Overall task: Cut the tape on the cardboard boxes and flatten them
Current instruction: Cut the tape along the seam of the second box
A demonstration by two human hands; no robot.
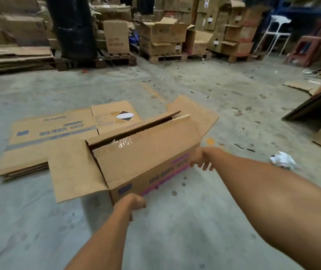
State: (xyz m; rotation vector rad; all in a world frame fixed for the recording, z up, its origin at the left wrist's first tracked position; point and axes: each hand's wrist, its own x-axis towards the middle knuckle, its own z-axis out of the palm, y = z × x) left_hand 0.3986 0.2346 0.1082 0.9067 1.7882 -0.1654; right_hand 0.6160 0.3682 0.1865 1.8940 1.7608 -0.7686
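A brown cardboard box (146,152) with purple print lies tilted on the concrete floor, its flaps splayed open and clear tape shining on its top face. My left hand (134,204) grips the box's near lower corner. My right hand (201,158) holds the box's right end, fingers curled around the edge. Behind the box, a stack of flattened cardboard boxes (50,137) with blue print lies flat on the floor. No cutting tool shows in either hand.
Pallets with stacked open boxes (163,38) line the back wall beside a black wrapped column (74,26). Flat cardboard sheets (15,57) pile at the far left. Crumpled white paper (282,159) lies to the right. Cardboard leans at the right edge (319,106).
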